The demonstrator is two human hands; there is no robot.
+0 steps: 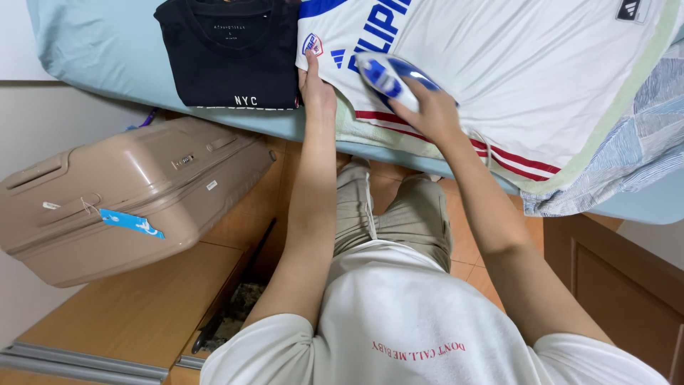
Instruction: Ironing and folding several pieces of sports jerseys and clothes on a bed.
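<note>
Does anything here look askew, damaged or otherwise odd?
Nothing damaged or spilled. One oddity: the beige hard-shell suitcase sits tilted on the wooden cabinet top, not flat. The right hand grips the blue-and-white iron on the white jersey; the left hand presses its edge.

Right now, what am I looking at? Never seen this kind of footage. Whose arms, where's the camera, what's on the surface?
There is no machine here: a person wears one camera on the head, looking down, so the two bare arms are the wearer's own, and the pale top and khaki shorts at the bottom are theirs too. The right hand grips a blue and white iron resting on a white jersey with red stripes at the hem. The left hand presses flat on the jersey's edge. The jersey lies on a light blue bed, beside a folded black T-shirt. Lower left, a beige suitcase rests on a wooden cabinet.
</note>
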